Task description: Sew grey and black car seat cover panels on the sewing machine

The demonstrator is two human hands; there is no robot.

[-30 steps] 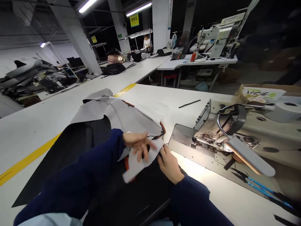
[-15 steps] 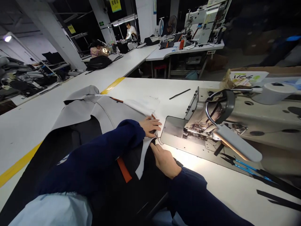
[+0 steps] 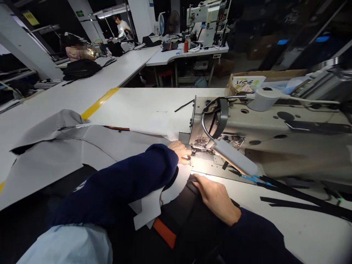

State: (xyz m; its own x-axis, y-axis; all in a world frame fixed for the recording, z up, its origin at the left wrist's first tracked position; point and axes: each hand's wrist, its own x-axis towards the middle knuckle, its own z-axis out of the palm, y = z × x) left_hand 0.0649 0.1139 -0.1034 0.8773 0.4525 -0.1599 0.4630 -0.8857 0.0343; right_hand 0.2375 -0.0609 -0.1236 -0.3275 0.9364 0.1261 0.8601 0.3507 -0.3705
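Note:
A large fabric piece [image 3: 63, 146], grey on one side and black on the other, spreads over the table and down toward my lap. My left hand [image 3: 180, 151] is closed on its edge beside the sewing machine's needle area [image 3: 202, 145], the fingers bent and partly hidden. A bit of orange shows under these fingertips. Nearer to me, my right hand [image 3: 216, 198] pinches the black side of the fabric between thumb and fingers. Between my hands a curved grey strip [image 3: 180, 183] lies turned up. An orange tab [image 3: 165, 231] hangs below it on the black side.
The sewing machine [image 3: 275, 135], with a grey lamp [image 3: 235, 157] over its bed, fills the right. Blue-handled tweezers [image 3: 254, 179] and black strips [image 3: 291, 203] lie near it. Behind stand a carton [image 3: 286, 74] and another machine [image 3: 206, 24]. Two people sit at the far left tables.
Both hands and the fabric have moved closer to the machine's needle area. My left fingers, spread flat before, are now bent on the fabric edge. The camera view has swung right.

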